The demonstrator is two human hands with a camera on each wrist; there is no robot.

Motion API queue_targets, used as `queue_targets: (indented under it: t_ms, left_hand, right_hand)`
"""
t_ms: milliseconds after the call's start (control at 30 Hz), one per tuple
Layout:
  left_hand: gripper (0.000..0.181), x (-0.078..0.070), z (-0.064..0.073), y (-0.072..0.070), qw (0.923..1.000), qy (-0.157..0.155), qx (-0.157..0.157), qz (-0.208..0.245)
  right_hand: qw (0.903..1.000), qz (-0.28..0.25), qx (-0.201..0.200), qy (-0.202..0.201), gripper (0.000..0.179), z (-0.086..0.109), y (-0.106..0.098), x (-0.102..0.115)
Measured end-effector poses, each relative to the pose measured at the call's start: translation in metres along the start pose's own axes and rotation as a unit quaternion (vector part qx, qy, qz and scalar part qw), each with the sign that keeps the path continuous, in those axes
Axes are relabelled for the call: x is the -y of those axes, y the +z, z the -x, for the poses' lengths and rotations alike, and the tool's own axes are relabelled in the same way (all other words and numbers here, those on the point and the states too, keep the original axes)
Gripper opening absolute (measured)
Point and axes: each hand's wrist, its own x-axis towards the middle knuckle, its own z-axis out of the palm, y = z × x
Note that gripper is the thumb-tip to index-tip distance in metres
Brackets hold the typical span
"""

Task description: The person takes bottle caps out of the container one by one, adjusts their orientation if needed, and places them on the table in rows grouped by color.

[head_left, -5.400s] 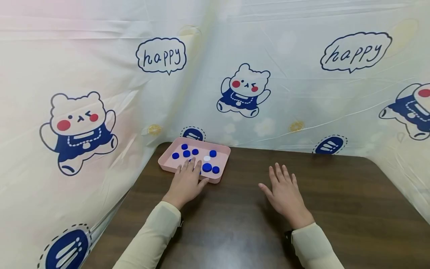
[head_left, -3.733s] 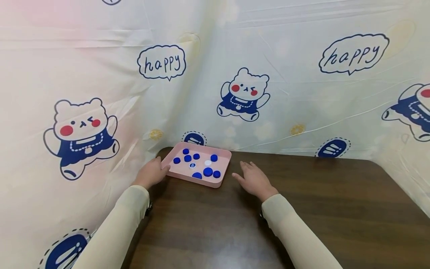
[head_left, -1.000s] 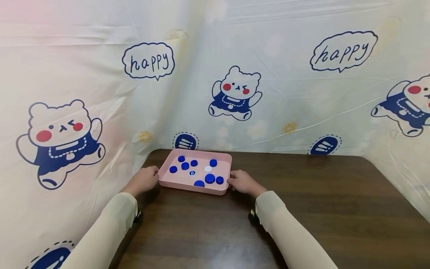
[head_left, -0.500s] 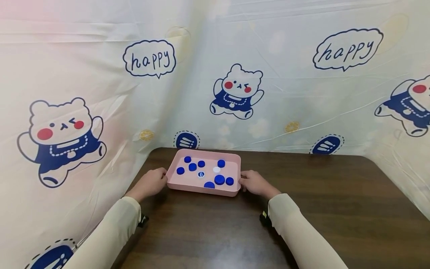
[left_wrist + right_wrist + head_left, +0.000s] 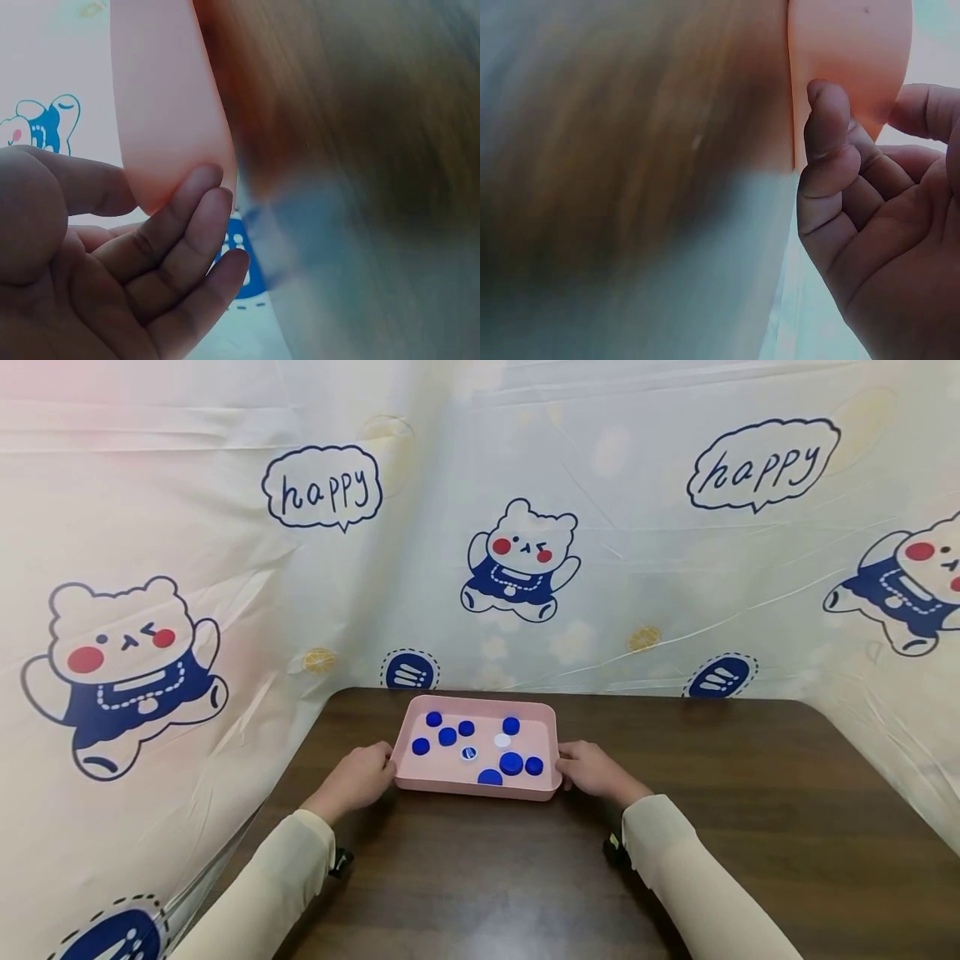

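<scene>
Pink tray (image 5: 442, 785) pinched at its 2 ends

The left hand (image 5: 360, 777) has its fingers clamped on the tray's left wall; the right hand (image 5: 596, 768) likewise grips its right wall. Inside the tray lie 8 blue discs (image 5: 511, 763), the largest toward its right end. Also in the tray are 1 white disc (image 5: 502, 740) and, near its middle, 1 white-rimmed disc (image 5: 468, 753) with blue marks. Below the tray is a dark table (image 5: 450, 877); whether they touch is hard to tell. Behind the tray hangs printed cloth (image 5: 637, 568).
</scene>
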Motion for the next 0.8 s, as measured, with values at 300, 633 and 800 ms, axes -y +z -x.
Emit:
queue_targets:
  t_ms: [300, 633, 800]
  left_hand:
    - [0.025, -0.017, 0.008, 0.012, 0.9998, -0.003, 0.017, 0.012]
    - [0.022, -0.041, 0.012, 0.024, 0.9992, 0.019, 0.030, 0.020]
    - [0.025, -0.054, 0.009, 0.030, 0.9988, 0.021, 0.041, 0.015]
  right_hand:
    - [0.9998, 0.010, 0.020, -0.001, 0.028, 0.023, -0.015, -0.010]
    - [0.9996, 0.009, 0.026, -0.002, 0.027, 0.044, -0.033, -0.028]
    - [0.9998, 0.010, 0.015, 0.004, 0.032, 0.053, -0.037, -0.039]
